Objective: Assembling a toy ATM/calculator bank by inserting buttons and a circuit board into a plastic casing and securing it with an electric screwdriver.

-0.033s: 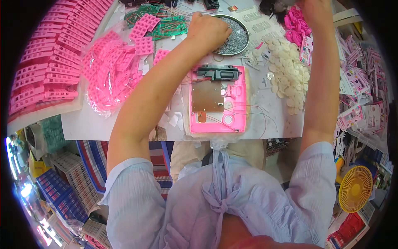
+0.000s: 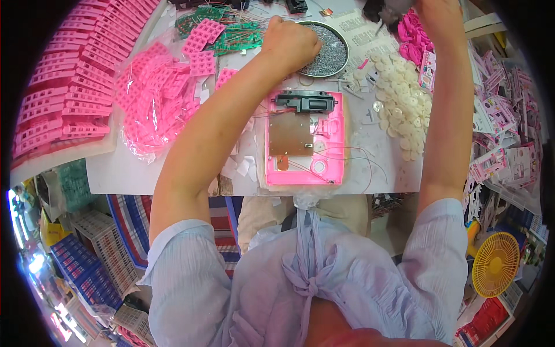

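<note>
My left hand (image 2: 291, 44) reaches over the left side of a round metal tin (image 2: 346, 56) filled with tiny grey metal pieces that look like screws. Its fingers are bent inward at the tin, and their tips are hidden. At the top edge my right hand (image 2: 435, 8) is partly cut off, so its fingers do not show. Beside it is a blurred black and grey object (image 2: 388, 10). Between my forearms lies a pink plastic housing (image 2: 332, 156), holding a brown circuit board (image 2: 290, 134), a black speaker-like part (image 2: 306, 102) and thin loose wires.
Pink keypad pieces fill a clear bag (image 2: 153, 110); pink frames (image 2: 87, 87) stand in rows far left. Green circuit boards (image 2: 240, 37) lie behind. Cream discs (image 2: 402, 98) are heaped right, near magenta parts (image 2: 411, 37) and printed cards (image 2: 497, 115). A yellow basket (image 2: 496, 264) is lower right.
The black and grey object by my right hand has shifted very slightly. My left hand stays at the tin, and the pink housing lies as before.
</note>
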The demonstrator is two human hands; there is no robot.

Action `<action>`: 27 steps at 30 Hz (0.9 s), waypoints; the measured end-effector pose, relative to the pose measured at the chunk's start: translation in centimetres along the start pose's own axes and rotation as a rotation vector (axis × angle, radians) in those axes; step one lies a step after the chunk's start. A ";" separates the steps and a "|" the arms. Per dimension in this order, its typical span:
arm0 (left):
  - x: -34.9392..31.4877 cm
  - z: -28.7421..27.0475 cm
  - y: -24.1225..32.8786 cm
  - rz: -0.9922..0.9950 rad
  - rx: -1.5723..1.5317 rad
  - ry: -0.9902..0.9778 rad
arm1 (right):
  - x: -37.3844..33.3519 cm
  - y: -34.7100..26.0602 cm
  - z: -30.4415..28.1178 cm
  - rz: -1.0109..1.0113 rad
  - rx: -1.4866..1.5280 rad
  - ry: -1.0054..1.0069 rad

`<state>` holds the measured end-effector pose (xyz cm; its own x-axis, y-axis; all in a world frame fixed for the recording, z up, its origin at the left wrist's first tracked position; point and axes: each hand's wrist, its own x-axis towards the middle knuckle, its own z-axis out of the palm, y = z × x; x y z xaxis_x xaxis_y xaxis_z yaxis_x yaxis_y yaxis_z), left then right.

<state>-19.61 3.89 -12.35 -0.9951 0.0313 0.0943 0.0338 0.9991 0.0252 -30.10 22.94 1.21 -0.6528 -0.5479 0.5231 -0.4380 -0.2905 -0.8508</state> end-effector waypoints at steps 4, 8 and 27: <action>-0.7 0.5 -0.8 0.043 0.022 0.205 | -2.4 0.5 1.6 0.137 0.078 -0.063; -4.2 -0.7 -0.7 0.080 -0.141 0.434 | -7.6 -1.5 6.3 0.081 0.415 0.018; -14.4 -3.5 5.7 0.097 -0.582 0.455 | -12.3 -0.8 8.1 -0.104 0.572 -0.296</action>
<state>-4.78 9.01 -10.04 -0.8525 -0.0226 0.5222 0.2889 0.8121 0.5070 -16.71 23.59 -5.00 -0.3913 -0.6638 0.6374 -0.0382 -0.6803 -0.7320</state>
